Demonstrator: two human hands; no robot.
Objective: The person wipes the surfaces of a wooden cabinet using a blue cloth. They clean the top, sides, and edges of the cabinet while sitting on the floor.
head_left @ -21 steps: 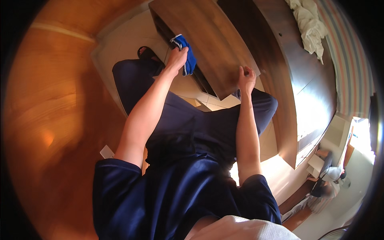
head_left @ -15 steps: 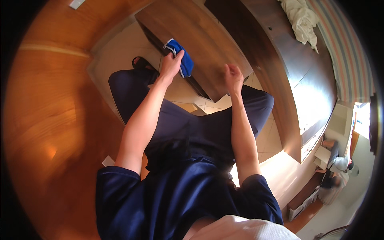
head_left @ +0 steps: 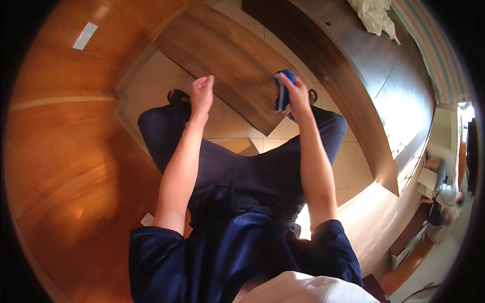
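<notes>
A blue cloth with pale edging (head_left: 281, 93) is gripped in my right hand (head_left: 298, 96), folded between thumb and fingers. It hovers over the near right corner of a low brown wooden bench (head_left: 237, 65). My left hand (head_left: 202, 95) is raised by the bench's near left edge. Its fingers are curled together, and nothing shows in them.
A larger dark wooden piece with a flat glossy top (head_left: 379, 65) runs along the right side, with a crumpled cream cloth (head_left: 374, 17) at its far end. An orange wooden panel (head_left: 60, 151) rises on the left. Another person (head_left: 439, 202) is far off at right.
The blue cloth has passed from my left hand to my right. My left hand has drawn slightly left and closed. The view has shifted a little.
</notes>
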